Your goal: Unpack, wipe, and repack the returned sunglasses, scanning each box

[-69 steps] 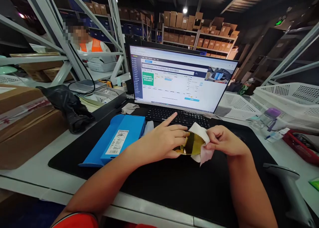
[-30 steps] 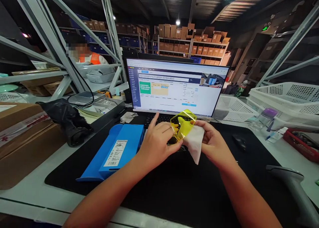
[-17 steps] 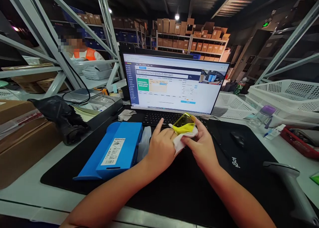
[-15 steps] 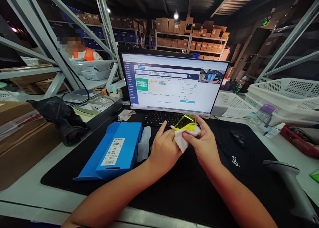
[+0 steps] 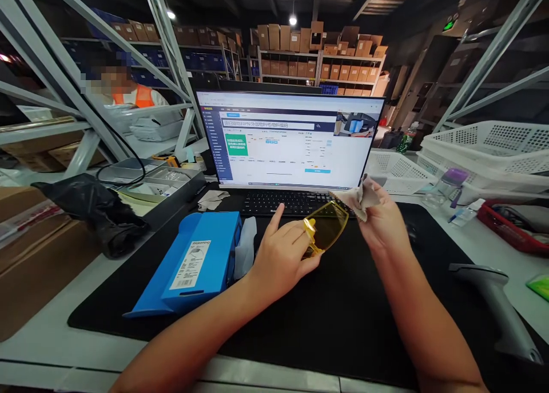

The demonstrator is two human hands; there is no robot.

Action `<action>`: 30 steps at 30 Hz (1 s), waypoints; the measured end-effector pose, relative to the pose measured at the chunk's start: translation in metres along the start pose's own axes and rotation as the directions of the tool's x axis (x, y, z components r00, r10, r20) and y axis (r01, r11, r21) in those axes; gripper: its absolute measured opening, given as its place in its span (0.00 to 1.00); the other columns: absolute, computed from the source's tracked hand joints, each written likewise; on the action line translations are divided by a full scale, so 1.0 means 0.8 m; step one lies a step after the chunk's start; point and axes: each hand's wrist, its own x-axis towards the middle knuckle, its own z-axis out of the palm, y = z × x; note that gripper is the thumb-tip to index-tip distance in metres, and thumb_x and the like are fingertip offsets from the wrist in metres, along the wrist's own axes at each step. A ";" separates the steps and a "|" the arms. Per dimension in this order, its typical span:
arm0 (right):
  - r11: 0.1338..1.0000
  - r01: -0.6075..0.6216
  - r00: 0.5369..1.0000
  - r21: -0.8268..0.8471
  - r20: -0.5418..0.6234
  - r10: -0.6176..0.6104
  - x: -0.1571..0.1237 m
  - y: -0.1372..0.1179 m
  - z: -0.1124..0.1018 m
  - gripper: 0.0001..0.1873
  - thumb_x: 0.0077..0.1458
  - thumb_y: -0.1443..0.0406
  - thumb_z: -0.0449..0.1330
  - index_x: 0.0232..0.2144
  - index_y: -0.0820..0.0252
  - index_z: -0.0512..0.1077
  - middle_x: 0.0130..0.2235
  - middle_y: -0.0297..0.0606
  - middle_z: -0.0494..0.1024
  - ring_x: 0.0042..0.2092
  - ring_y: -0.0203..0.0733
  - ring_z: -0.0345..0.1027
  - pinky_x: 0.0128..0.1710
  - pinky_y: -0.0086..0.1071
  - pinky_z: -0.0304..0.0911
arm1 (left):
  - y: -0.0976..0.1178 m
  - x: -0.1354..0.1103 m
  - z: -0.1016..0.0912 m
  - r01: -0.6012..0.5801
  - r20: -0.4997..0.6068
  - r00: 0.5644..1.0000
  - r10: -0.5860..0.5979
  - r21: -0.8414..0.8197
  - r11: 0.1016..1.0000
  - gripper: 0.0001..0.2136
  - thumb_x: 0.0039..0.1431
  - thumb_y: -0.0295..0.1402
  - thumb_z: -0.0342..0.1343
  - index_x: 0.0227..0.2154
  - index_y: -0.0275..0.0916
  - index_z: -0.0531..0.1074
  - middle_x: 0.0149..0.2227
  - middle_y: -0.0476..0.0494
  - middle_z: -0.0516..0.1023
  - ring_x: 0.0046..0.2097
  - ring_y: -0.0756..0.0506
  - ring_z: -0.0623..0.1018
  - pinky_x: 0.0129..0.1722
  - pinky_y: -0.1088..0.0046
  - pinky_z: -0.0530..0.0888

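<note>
Yellow glasses (image 5: 328, 230), frame centre, are pinched at one end by the left hand (image 5: 283, 255), exposing the lens; the right hand (image 5: 384, 224) clutches a cloth (image 5: 359, 195) beside it.

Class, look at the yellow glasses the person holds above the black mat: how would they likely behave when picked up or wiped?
The yellow glasses keep their curved shape in the left hand, so they are probably stiff. A few fingers carry them, so likely light. The glossy lens may be slippery and scratch-prone, which fits the cloth bunched in the right hand.
</note>
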 end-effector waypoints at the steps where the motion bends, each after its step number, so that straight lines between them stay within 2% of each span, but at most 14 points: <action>1: 0.999 0.024 1.000 -0.041 0.011 -0.023 0.007 -0.003 -0.008 0.24 0.42 0.52 0.76 0.38 0.55 0.74 0.34 0.32 0.80 0.34 0.36 0.74 0.38 0.31 0.71 | -0.001 0.000 -0.002 0.011 0.000 1.000 -0.011 -0.011 1.000 0.05 0.64 0.32 0.57 0.39 0.37 0.75 0.39 0.44 0.83 0.45 0.43 0.82 0.70 0.43 0.58; 4: 0.980 0.065 0.995 -0.190 0.090 -0.049 0.016 -0.013 -0.028 0.21 0.44 0.54 0.75 0.37 0.55 0.75 0.35 0.33 0.81 0.36 0.38 0.76 0.39 0.32 0.71 | -0.002 0.002 -0.007 0.055 -0.036 0.998 -0.054 0.018 0.998 0.04 0.64 0.33 0.58 0.36 0.38 0.74 0.37 0.44 0.83 0.43 0.44 0.82 0.69 0.43 0.60; 6: 0.967 0.062 0.989 -0.249 0.144 -0.026 0.011 -0.016 -0.029 0.21 0.44 0.56 0.76 0.39 0.54 0.76 0.34 0.33 0.81 0.36 0.40 0.77 0.36 0.32 0.71 | -0.004 0.004 -0.011 0.105 -0.072 0.992 -0.100 0.060 0.993 0.06 0.64 0.34 0.58 0.32 0.38 0.73 0.34 0.44 0.82 0.41 0.43 0.81 0.67 0.42 0.62; 9: 0.958 0.012 0.961 -0.285 0.267 0.068 -0.011 -0.012 -0.012 0.24 0.44 0.60 0.76 0.43 0.54 0.74 0.36 0.35 0.83 0.37 0.43 0.79 0.35 0.33 0.72 | -0.007 0.005 -0.016 0.180 -0.096 0.981 -0.170 0.117 0.977 0.11 0.65 0.37 0.58 0.27 0.39 0.71 0.30 0.45 0.80 0.36 0.44 0.80 0.64 0.41 0.66; 12: 0.967 -0.063 0.893 -0.248 0.418 0.165 -0.041 0.005 0.017 0.36 0.42 0.62 0.77 0.53 0.52 0.69 0.45 0.38 0.83 0.45 0.46 0.79 0.43 0.36 0.73 | -0.010 0.005 -0.019 0.208 -0.077 0.977 -0.198 0.163 0.964 0.12 0.65 0.38 0.57 0.27 0.38 0.71 0.29 0.44 0.79 0.34 0.43 0.79 0.63 0.42 0.67; 14: 0.975 -0.087 0.862 -0.207 0.476 0.178 -0.060 0.019 0.036 0.42 0.42 0.64 0.76 0.58 0.51 0.65 0.50 0.39 0.82 0.49 0.47 0.78 0.48 0.39 0.73 | -0.011 0.004 -0.018 0.189 -0.023 0.982 -0.188 0.180 0.965 0.09 0.64 0.36 0.57 0.30 0.37 0.73 0.30 0.43 0.79 0.36 0.41 0.80 0.62 0.42 0.68; 15: 0.978 -0.081 0.869 -0.193 0.467 0.165 -0.068 0.026 0.043 0.43 0.42 0.65 0.76 0.59 0.50 0.64 0.51 0.39 0.81 0.50 0.48 0.77 0.49 0.39 0.72 | -0.012 0.003 -0.016 0.175 0.007 0.984 -0.179 0.185 0.967 0.07 0.63 0.34 0.57 0.31 0.37 0.73 0.31 0.42 0.79 0.36 0.41 0.80 0.62 0.42 0.68; 17: 0.981 -0.066 0.916 -0.183 0.379 0.133 -0.080 0.039 0.054 0.40 0.43 0.66 0.75 0.57 0.50 0.65 0.51 0.39 0.81 0.50 0.48 0.77 0.50 0.40 0.72 | -0.012 0.002 -0.011 0.143 0.046 0.987 -0.155 0.202 0.969 0.04 0.62 0.31 0.56 0.33 0.38 0.74 0.31 0.43 0.79 0.36 0.41 0.79 0.62 0.42 0.69; 20: 0.989 -0.095 0.973 -0.112 0.201 0.117 -0.084 0.046 0.058 0.35 0.42 0.65 0.75 0.52 0.51 0.68 0.45 0.37 0.83 0.45 0.48 0.78 0.47 0.41 0.73 | -0.011 0.001 -0.002 0.094 0.018 0.995 -0.101 0.228 0.969 0.06 0.62 0.31 0.55 0.39 0.38 0.75 0.33 0.42 0.79 0.38 0.40 0.79 0.63 0.42 0.68; 24: 0.985 -0.167 0.981 0.035 0.107 0.163 -0.065 0.032 0.048 0.37 0.38 0.65 0.76 0.52 0.52 0.69 0.36 0.32 0.82 0.37 0.42 0.78 0.40 0.36 0.74 | -0.006 0.002 0.002 0.010 0.027 1.000 -0.015 0.190 0.982 0.08 0.63 0.30 0.56 0.42 0.34 0.75 0.38 0.38 0.81 0.45 0.39 0.80 0.63 0.47 0.70; 28: 0.971 -0.219 0.972 0.102 0.106 0.208 -0.047 0.012 0.038 0.35 0.33 0.65 0.78 0.47 0.52 0.73 0.35 0.30 0.81 0.34 0.38 0.77 0.36 0.31 0.74 | -0.004 0.005 -0.006 -0.053 0.083 0.996 0.039 0.168 0.984 0.07 0.63 0.27 0.56 0.43 0.35 0.75 0.44 0.37 0.82 0.50 0.38 0.80 0.66 0.46 0.67; 30: 0.969 -0.231 0.966 0.090 0.142 0.217 -0.040 0.006 0.032 0.35 0.33 0.65 0.78 0.46 0.53 0.73 0.34 0.30 0.81 0.32 0.36 0.76 0.34 0.29 0.73 | -0.009 0.009 -0.016 -0.059 0.127 0.991 0.038 0.166 0.984 0.07 0.62 0.27 0.57 0.42 0.35 0.75 0.44 0.37 0.82 0.51 0.38 0.80 0.67 0.47 0.65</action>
